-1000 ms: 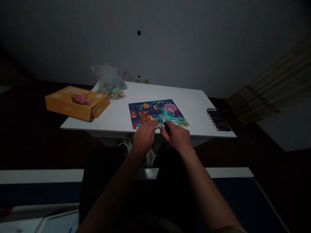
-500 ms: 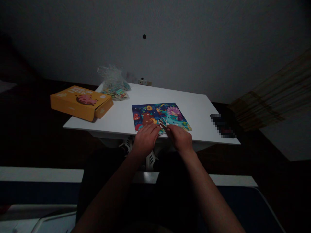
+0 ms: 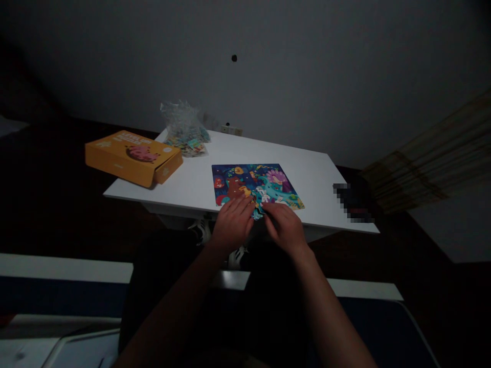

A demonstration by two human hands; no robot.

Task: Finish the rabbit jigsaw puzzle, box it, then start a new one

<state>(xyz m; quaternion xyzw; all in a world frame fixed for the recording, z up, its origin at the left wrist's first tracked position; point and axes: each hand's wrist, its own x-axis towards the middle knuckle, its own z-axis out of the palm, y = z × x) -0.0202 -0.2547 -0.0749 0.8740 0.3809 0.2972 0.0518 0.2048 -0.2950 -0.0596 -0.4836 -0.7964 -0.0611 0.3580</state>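
Observation:
A colourful picture sheet (image 3: 233, 179) with animals on a dark blue ground lies flat near the table's front edge. Over its near edge, a few small printed jigsaw pieces (image 3: 258, 210) show between my two hands. My left hand (image 3: 233, 221) has its fingers close together, fingertips and thumb at the left side of the pieces. From the other side my right hand (image 3: 284, 225), fingers bent, pinches the pieces with thumb and forefinger. How many pieces there are is too small to tell.
On the white table (image 3: 303, 153), an orange box (image 3: 134, 156) overhangs the left edge. Behind it stands a clear plastic bag (image 3: 186, 130) of puzzle pieces. A blurred-out dark object (image 3: 353, 203) lies at the right edge. A wall (image 3: 291, 76) rises behind the table.
The pieces between my hands have turned, now showing their teal printed faces rather than mostly edges. Both hands have lowered slightly toward me. The view has shifted a little.

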